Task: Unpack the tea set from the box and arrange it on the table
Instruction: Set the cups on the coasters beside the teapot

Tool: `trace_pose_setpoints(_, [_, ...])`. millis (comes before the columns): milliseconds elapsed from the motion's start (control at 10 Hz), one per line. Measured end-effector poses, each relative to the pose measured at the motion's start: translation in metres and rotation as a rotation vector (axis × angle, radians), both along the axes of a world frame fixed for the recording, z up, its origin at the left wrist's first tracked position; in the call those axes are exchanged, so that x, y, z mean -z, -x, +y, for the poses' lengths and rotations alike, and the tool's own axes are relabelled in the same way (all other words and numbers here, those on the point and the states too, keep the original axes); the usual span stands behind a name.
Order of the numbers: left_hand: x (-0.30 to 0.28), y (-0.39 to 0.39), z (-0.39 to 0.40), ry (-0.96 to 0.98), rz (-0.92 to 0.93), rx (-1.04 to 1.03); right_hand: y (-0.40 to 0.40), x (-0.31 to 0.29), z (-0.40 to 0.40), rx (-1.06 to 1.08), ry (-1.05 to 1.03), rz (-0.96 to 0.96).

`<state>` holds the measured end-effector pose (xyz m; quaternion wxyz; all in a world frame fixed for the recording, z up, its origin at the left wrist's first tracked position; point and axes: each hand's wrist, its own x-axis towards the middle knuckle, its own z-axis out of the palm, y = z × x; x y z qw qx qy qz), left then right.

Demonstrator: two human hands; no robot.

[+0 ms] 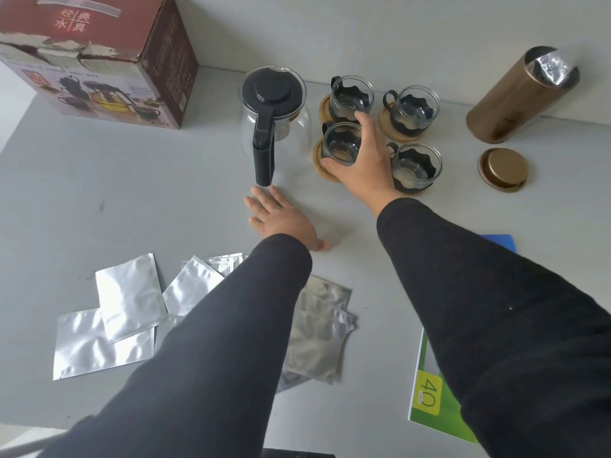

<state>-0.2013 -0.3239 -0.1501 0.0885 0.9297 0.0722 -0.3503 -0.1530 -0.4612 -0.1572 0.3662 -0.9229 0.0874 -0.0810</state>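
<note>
A glass teapot (276, 127) with a black lid and handle stands on the grey table (148, 193). To its right, several glass cups in black holders sit on round wooden coasters. My right hand (363, 166) wraps around the near-left cup (340, 145), thumb at its base, fingers on its far side. Other cups stand at the back left (351, 95), back right (411, 109) and front right (417, 166). My left hand (281, 219) lies flat and open on the table just in front of the teapot's handle. The dark red tea set box (109, 61) stands at the back left.
A tall golden canister (519, 97) with a foil seal stands at the back right, its round lid (503, 169) lying in front of it. Several silver foil pouches (129, 309) lie near the front left. A green-and-white booklet (433, 391) and a blue item (502, 241) lie at the right.
</note>
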Motion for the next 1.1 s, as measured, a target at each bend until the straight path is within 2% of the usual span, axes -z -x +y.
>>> trace_pose_setpoints(400, [0.002,-0.002,-0.003,-0.031,0.014,0.003,-0.003,0.004,0.004,-0.004,0.056,0.016])
trace_pose_setpoints(600, [0.002,-0.004,-0.005,-0.023,0.002,-0.014,0.012,-0.008,0.006,0.060,0.226,-0.133])
trace_pose_setpoints(900, [-0.012,0.016,0.035,0.151,-0.187,0.037,0.076,-0.041,0.006,0.056,0.197,-0.181])
trace_pose_setpoints(1100, [-0.036,0.044,0.080,0.170,-0.330,-0.020,0.124,-0.050,0.010,0.074,0.143,-0.020])
